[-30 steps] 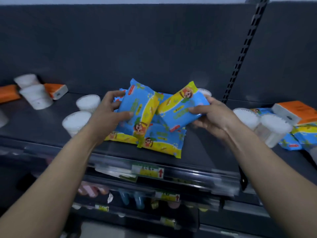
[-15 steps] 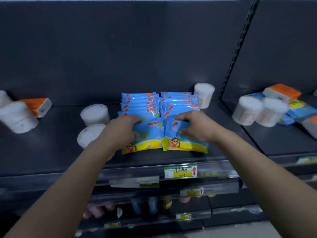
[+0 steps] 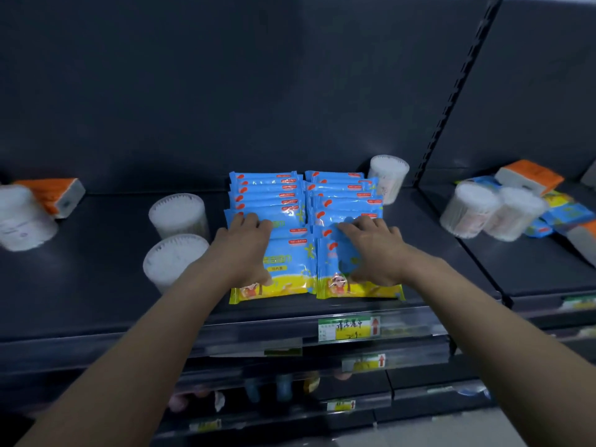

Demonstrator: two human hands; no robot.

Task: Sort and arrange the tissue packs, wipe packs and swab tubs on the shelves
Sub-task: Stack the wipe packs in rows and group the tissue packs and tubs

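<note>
Blue and yellow wipe packs lie in two overlapping rows on the dark shelf point(image 3: 96, 285). My left hand point(image 3: 245, 246) rests flat on the left row of wipe packs point(image 3: 283, 272), fingers spread forward. My right hand point(image 3: 371, 250) lies flat on the right row of wipe packs point(image 3: 364, 288). Two white swab tubs point(image 3: 175, 256) stand left of the rows, and one swab tub point(image 3: 388, 177) stands behind the right row. An orange tissue pack point(image 3: 54, 196) lies at the far left.
A swab tub point(image 3: 22, 221) lies at the left edge. On the right shelf section sit two swab tubs point(image 3: 490, 209), loose wipe packs point(image 3: 567, 211) and an orange tissue pack point(image 3: 529, 175). A slotted upright point(image 3: 451, 101) divides the sections. A price label point(image 3: 350, 329) marks the shelf edge.
One second ago both hands held loose wipe packs above a messy pile. The packs now lie in two neat rows, and both hands have flattened on top of the front packs.
</note>
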